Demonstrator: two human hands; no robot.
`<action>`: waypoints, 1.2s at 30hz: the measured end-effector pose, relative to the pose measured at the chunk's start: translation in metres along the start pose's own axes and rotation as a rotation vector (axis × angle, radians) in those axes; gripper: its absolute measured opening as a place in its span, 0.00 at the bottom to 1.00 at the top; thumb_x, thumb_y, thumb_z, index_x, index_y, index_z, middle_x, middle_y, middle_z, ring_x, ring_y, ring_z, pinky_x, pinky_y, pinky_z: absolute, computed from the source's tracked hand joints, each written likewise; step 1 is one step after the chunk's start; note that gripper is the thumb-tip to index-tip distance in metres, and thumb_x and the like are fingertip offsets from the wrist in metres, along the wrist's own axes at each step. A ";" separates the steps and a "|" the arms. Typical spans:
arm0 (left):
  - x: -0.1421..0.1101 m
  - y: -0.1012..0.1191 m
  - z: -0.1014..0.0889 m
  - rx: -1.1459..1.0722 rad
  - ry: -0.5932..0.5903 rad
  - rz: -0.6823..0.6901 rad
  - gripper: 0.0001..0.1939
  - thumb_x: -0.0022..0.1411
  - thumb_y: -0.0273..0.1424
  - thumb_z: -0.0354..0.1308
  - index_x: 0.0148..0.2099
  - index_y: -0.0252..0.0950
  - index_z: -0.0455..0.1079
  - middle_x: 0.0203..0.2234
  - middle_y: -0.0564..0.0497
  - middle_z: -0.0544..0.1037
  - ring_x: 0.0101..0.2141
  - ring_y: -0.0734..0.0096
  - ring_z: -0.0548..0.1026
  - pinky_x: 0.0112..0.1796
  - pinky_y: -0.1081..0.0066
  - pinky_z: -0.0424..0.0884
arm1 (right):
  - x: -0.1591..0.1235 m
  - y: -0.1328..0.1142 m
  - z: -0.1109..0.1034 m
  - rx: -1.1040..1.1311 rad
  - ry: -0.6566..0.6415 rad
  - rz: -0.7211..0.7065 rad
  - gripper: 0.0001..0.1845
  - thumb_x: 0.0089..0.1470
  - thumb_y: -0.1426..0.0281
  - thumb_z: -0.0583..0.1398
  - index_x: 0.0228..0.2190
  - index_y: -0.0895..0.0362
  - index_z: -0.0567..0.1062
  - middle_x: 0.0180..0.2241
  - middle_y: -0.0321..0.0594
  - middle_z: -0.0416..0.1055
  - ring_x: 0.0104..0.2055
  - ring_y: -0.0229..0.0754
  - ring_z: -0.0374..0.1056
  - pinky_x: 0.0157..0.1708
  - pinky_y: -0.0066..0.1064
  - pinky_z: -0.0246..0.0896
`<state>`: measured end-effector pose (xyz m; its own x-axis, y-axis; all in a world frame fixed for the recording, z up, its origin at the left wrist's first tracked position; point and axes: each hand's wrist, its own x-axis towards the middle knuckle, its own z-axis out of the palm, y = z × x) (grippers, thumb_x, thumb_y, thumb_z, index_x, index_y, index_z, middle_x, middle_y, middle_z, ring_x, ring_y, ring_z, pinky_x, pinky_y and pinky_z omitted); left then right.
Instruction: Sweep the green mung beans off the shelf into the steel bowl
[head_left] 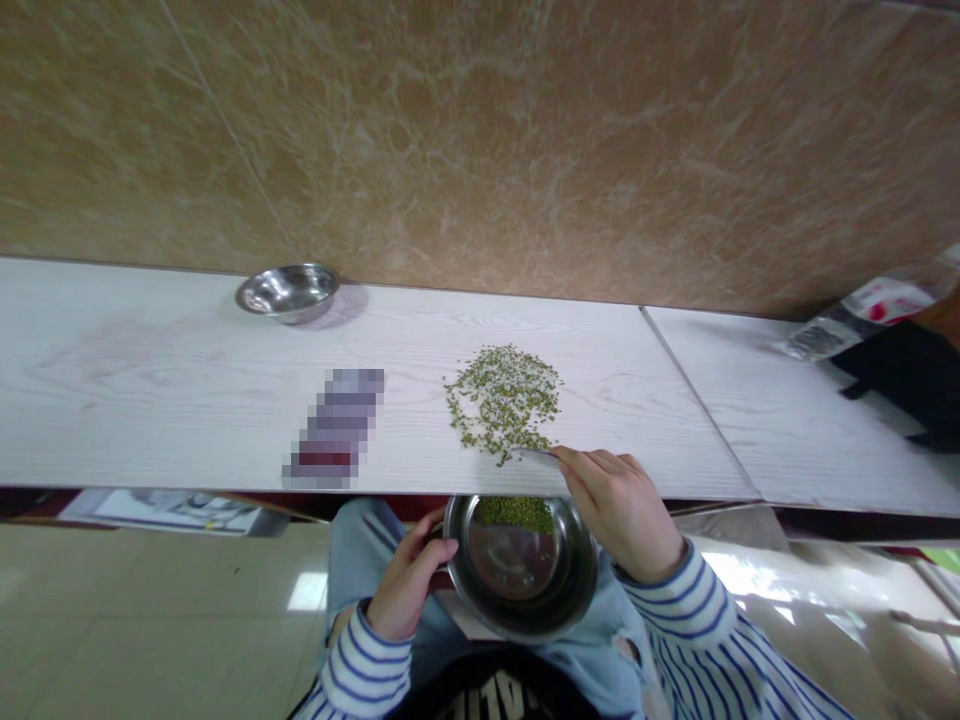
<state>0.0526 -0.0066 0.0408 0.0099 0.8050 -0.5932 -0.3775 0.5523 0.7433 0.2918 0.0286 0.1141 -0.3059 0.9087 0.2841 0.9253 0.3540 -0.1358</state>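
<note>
A loose heap of small green beans (504,398) lies on the white wood-grain table (150,400), near its front edge. My right hand (622,510) rests at that edge, pinching a small flat silvery piece (534,455) against the near side of the heap. Below the table edge, over my lap, my left hand (409,580) grips the rim of a steel bowl (521,575). Some green beans (516,513) lie inside the bowl at its far side.
A second, empty steel bowl (289,292) stands at the back of the table by the brown marbled wall. A blurred-out flat object (335,428) lies left of the heap. A clear plastic packet (862,315) sits at the far right.
</note>
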 end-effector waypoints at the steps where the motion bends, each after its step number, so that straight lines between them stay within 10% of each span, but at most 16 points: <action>1: 0.000 0.000 0.000 0.002 -0.002 -0.001 0.22 0.42 0.32 0.66 0.43 0.35 0.77 0.27 0.51 0.81 0.27 0.66 0.75 0.27 0.70 0.69 | 0.000 0.000 0.000 -0.001 -0.007 -0.004 0.13 0.65 0.73 0.52 0.46 0.56 0.75 0.36 0.41 0.79 0.37 0.41 0.74 0.37 0.33 0.59; 36: 0.001 0.004 -0.003 -0.003 -0.011 -0.012 0.21 0.41 0.31 0.66 0.42 0.35 0.76 0.26 0.53 0.81 0.25 0.71 0.74 0.23 0.74 0.69 | -0.002 -0.006 0.003 0.012 0.008 -0.048 0.12 0.65 0.73 0.54 0.46 0.56 0.74 0.34 0.39 0.79 0.35 0.41 0.74 0.36 0.33 0.59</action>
<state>0.0483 -0.0042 0.0423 0.0248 0.8005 -0.5989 -0.3805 0.5615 0.7348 0.2858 0.0250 0.1114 -0.3484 0.8888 0.2978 0.9067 0.4001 -0.1333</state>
